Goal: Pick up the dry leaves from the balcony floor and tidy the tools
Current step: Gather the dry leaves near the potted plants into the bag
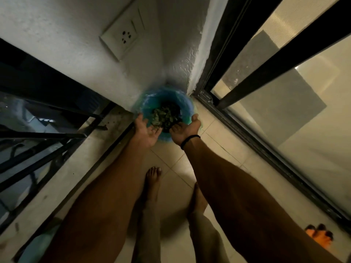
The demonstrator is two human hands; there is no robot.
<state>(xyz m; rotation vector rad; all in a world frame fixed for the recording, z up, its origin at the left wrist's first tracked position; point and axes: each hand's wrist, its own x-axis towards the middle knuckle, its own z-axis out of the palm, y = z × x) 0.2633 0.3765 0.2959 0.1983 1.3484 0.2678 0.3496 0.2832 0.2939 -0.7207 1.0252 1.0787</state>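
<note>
A round bin point(185, 103) lined with a blue bag stands in the balcony corner. Dry, dark green leaves point(164, 115) fill its middle. My left hand point(147, 132) hovers palm up over the bin's near left rim, fingers relaxed and spread. Over the near right rim, my right hand point(185, 130) is also palm up and relaxed, with a black band on its wrist. Some leaves lie just beyond the fingertips of both hands, and whether they touch the fingers I cannot tell.
A dark metal railing point(43, 133) and a concrete ledge point(62, 177) run along the left. Black sliding-door frames point(252, 76) and their floor track border the right. A wall socket point(121, 39) sits above the bin. My bare feet stand on the pale tiles point(176, 162); an orange object point(321, 237) lies at lower right.
</note>
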